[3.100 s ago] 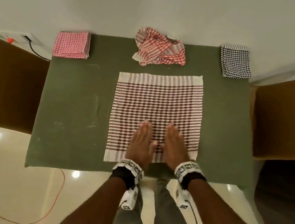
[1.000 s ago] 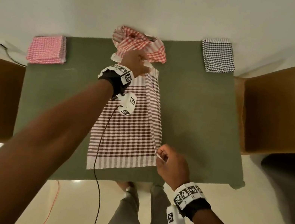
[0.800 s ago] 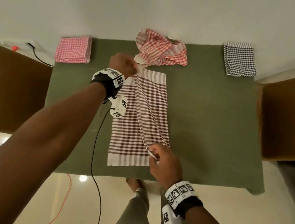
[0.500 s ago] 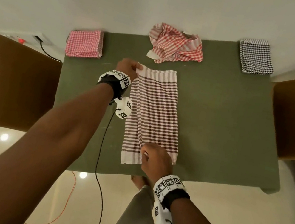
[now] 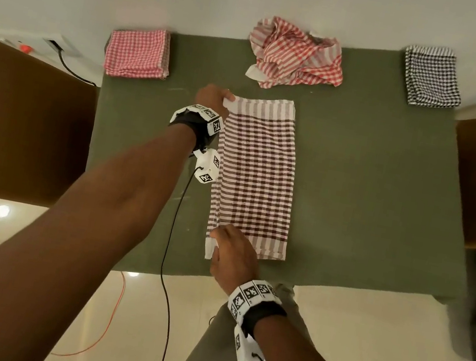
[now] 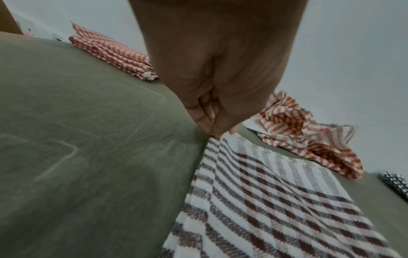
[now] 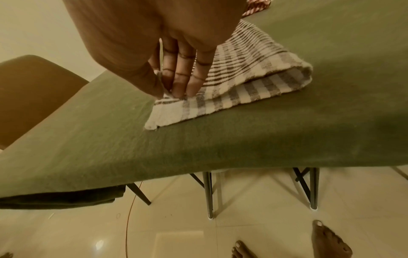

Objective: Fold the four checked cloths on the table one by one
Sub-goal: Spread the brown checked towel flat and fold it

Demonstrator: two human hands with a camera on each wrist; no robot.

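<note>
On the green surface (image 5: 358, 176) our brown checked cloth (image 5: 258, 177) lies doubled lengthwise at centre. Our left hand (image 5: 211, 97) pinches its far corner, our right hand (image 5: 233, 254) its near one. Soft and limp, it is best held at the corners.

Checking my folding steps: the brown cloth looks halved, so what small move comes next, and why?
Probably let go and smooth it flat. The left hand and right hand pinch the brown checked cloth at its left corners, and the top layer sits short of the near corner below.
</note>
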